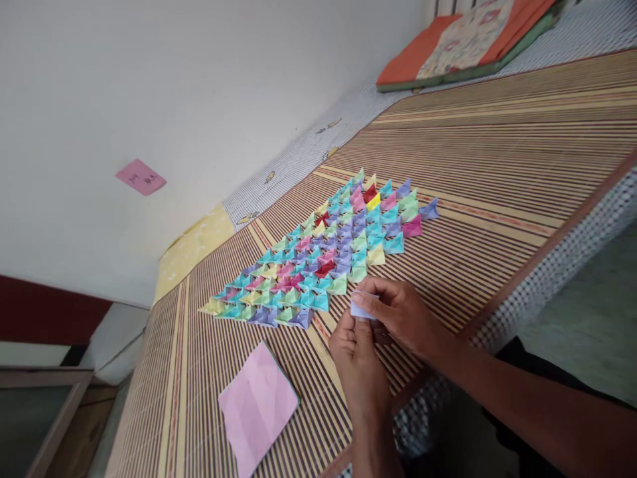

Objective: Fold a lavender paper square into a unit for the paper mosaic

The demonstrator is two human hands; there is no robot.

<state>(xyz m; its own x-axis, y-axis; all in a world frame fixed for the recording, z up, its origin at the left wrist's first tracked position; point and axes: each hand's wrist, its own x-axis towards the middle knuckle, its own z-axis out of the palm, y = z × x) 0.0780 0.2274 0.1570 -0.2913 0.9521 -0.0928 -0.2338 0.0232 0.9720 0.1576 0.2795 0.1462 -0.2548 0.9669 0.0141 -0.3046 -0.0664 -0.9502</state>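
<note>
A small lavender piece of paper (363, 305) is pinched between both hands over the front part of the mat. My left hand (355, 345) grips its lower edge, thumb pointing up. From the right, my right hand (398, 309) holds the paper with thumb and fingers closed; some fingertips are hidden behind it. Just beyond the hands stand several rows of small folded paper pieces (326, 269) in blue, purple, green, yellow, pink and red. Nearer and to the left lies a stack of square paper sheets (261, 408), the top one pink and creased.
A striped woven mat (497, 159) covers the bed, with checkered cloth (527, 299) along its edge. Folded orange and green bedding (462, 46) lies at the far right. A pink note (141, 177) is stuck on the white wall (223, 86).
</note>
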